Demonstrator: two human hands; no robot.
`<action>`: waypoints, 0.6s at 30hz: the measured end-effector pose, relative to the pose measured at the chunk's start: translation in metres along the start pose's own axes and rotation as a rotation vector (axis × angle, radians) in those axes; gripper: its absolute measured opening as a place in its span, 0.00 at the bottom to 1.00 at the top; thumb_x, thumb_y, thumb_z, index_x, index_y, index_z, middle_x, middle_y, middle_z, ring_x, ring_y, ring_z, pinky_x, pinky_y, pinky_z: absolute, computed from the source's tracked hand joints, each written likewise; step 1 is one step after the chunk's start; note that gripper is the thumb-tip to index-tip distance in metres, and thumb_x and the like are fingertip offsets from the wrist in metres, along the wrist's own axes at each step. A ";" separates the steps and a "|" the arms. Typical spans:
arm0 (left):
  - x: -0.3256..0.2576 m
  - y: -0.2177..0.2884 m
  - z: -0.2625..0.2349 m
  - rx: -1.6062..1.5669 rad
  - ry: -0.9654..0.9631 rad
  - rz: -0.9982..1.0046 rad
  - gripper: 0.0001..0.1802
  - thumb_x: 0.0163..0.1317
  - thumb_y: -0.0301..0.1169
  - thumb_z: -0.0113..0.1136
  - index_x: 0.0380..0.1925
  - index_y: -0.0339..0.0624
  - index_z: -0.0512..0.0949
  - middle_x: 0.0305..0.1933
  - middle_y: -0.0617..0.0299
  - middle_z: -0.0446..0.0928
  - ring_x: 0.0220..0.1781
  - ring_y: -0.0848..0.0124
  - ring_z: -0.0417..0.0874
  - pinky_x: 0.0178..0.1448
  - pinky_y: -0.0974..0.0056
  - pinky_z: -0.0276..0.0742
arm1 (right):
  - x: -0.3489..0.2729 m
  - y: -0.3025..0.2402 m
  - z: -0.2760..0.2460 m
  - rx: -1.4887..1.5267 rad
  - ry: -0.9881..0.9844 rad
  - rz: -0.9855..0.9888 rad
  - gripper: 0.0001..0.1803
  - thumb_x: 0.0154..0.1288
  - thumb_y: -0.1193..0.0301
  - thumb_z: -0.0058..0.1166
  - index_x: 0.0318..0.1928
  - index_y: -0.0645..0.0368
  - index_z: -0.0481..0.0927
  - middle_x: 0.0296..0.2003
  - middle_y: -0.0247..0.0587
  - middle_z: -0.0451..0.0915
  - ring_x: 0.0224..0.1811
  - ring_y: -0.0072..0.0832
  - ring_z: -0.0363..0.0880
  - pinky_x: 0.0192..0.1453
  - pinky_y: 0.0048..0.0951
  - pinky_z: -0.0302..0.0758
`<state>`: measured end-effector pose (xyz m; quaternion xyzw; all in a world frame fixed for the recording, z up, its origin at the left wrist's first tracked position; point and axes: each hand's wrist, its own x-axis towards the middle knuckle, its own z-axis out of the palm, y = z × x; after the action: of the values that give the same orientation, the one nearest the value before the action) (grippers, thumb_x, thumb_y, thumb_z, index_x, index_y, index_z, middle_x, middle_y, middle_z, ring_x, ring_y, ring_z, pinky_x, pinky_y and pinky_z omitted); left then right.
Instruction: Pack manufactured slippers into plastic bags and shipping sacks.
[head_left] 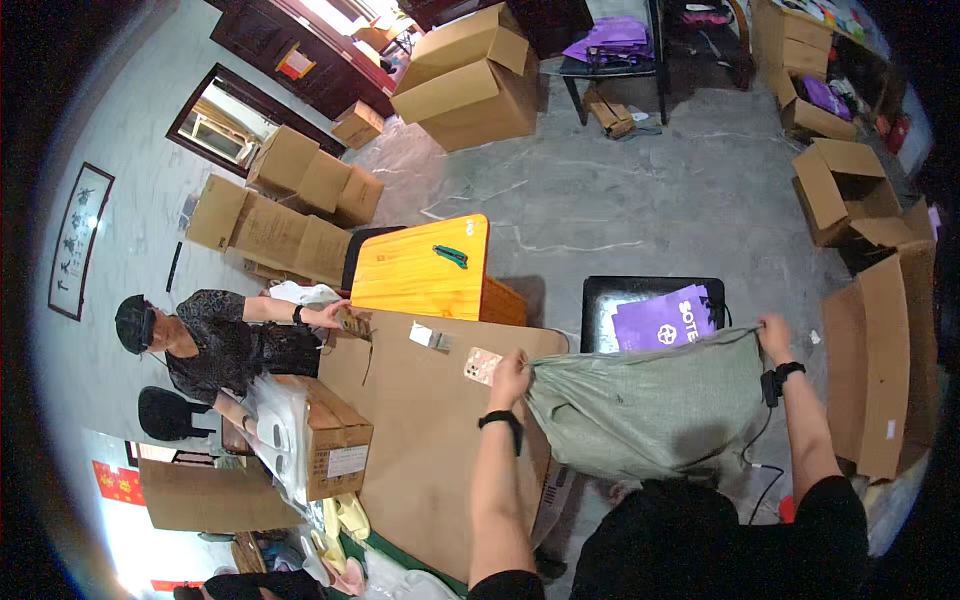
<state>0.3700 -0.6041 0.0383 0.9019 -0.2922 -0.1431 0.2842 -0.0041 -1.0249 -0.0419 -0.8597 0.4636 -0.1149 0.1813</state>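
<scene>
A large grey-green woven sack (650,405) is stretched between my two hands in front of my body. My left hand (512,380) is closed on the sack's upper left corner, above the edge of the brown-covered table (420,400). My right hand (774,338) grips the upper right corner. The sack hangs in folds and hides part of a black seat (600,300) with purple printed bags (660,318) on it. A phone in a patterned pink case (481,365) lies on the table by my left hand.
Across the table a person (215,340) touches a carton (340,440) topped with clear-wrapped slippers (275,430). A small white box (428,336) lies on the table. A green cutter (450,256) rests on the wooden table (420,275). Open cartons (870,360) stand at right; a black cable (768,490) hangs near me.
</scene>
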 end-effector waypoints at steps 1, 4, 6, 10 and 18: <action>0.004 -0.002 0.009 0.385 0.059 0.143 0.06 0.49 0.28 0.52 0.28 0.41 0.72 0.27 0.52 0.76 0.33 0.52 0.76 0.37 0.54 0.71 | 0.001 0.007 0.008 -0.023 -0.130 0.004 0.07 0.46 0.73 0.53 0.27 0.63 0.77 0.26 0.52 0.76 0.30 0.50 0.73 0.32 0.42 0.69; -0.003 -0.006 0.022 0.739 0.083 0.042 0.09 0.52 0.34 0.52 0.30 0.42 0.73 0.27 0.51 0.76 0.33 0.53 0.77 0.37 0.52 0.72 | -0.001 0.015 0.004 -0.110 -0.402 0.034 0.10 0.46 0.72 0.54 0.31 0.62 0.77 0.25 0.50 0.77 0.29 0.45 0.75 0.32 0.40 0.70; 0.004 -0.001 0.025 0.616 -0.049 -0.181 0.13 0.53 0.40 0.52 0.30 0.41 0.75 0.29 0.50 0.77 0.34 0.54 0.78 0.38 0.53 0.72 | -0.015 0.048 -0.003 0.087 -0.542 0.082 0.09 0.47 0.70 0.53 0.30 0.61 0.79 0.24 0.43 0.78 0.28 0.34 0.78 0.31 0.35 0.72; 0.005 -0.007 0.032 0.435 0.019 -0.556 0.20 0.48 0.45 0.58 0.26 0.37 0.78 0.32 0.45 0.77 0.37 0.53 0.79 0.40 0.54 0.74 | -0.044 0.047 -0.045 0.451 -1.178 0.602 0.11 0.55 0.68 0.49 0.37 0.58 0.76 0.25 0.35 0.77 0.21 0.24 0.73 0.24 0.26 0.70; -0.025 0.010 0.063 -0.880 0.176 -0.500 0.17 0.61 0.38 0.44 0.40 0.34 0.72 0.39 0.57 0.75 0.41 0.68 0.75 0.44 0.65 0.71 | -0.078 -0.016 -0.082 0.635 -0.290 0.162 0.08 0.59 0.72 0.45 0.38 0.60 0.74 0.25 0.34 0.73 0.27 0.20 0.70 0.31 0.22 0.68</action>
<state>0.3193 -0.6227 -0.0032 0.7478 0.0453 -0.2398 0.6174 -0.0640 -0.9680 0.0371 -0.7284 0.4409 -0.1153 0.5117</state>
